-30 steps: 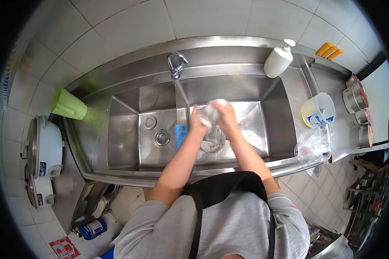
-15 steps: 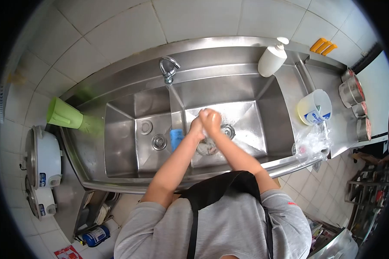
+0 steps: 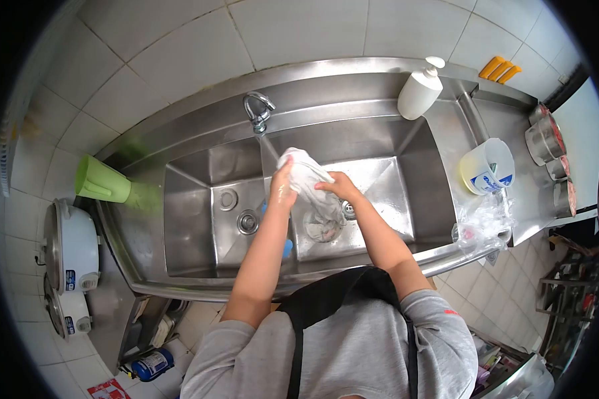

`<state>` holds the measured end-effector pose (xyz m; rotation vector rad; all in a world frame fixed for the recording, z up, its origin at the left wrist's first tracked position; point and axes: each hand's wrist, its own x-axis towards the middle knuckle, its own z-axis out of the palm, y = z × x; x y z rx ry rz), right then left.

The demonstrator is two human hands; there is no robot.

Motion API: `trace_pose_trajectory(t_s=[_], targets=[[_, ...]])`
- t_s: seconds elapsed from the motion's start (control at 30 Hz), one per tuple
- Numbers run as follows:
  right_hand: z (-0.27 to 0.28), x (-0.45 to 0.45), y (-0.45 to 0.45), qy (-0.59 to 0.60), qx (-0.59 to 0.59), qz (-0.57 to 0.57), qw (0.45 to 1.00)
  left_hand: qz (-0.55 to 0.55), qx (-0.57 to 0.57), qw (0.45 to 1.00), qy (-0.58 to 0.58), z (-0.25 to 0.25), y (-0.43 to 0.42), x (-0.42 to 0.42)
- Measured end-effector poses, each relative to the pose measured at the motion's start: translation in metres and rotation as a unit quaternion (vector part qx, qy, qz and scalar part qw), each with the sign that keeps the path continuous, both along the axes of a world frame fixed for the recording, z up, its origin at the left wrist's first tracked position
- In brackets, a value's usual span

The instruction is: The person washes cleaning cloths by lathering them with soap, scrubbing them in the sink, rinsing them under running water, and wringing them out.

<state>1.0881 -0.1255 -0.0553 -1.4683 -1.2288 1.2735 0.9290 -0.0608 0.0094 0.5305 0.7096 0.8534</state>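
Note:
Above the right sink basin (image 3: 379, 206), a white wet cloth (image 3: 307, 178) hangs spread between my hands. My left hand (image 3: 283, 185) grips its upper left part. Fingers of my right hand (image 3: 340, 186) pinch its right edge. The cloth's lower end hangs over a clear round item (image 3: 321, 228) on the basin floor, too unclear to name. Behind my left hand stands the curved faucet (image 3: 257, 112). A blue cloth or sponge (image 3: 287, 249) on the divider is mostly hidden by my left forearm.
A white pump bottle (image 3: 420, 92) stands behind the basin. On the right counter are a clear tub (image 3: 487, 166), plastic bags (image 3: 480, 223) and metal tins (image 3: 546, 139). A green pitcher (image 3: 104, 181) lies at the left, near two cookers (image 3: 76, 246).
The white cloth was bunched between my clasped hands and is now opened out. My hands have moved apart, the left one up and to the left.

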Motion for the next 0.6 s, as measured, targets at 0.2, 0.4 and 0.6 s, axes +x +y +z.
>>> trace_pose_trajectory(t_s=[0.2, 0.4, 0.6], targets=[[0.038, -0.039, 0.007, 0.360, 0.060, -0.257, 0.895, 0.059, -0.201, 0.972, -0.104, -0.039, -0.014, -0.002], [0.048, -0.102, 0.006, -0.109, 0.178, -0.244, 0.947, -0.065, -0.030, 0.981, -0.179, -0.133, -0.001, 0.003], [0.035, -0.087, 0.013, -0.186, 0.166, -0.288, 0.924, -0.005, -0.088, 0.996, 0.012, -0.086, -0.011, 0.021]])
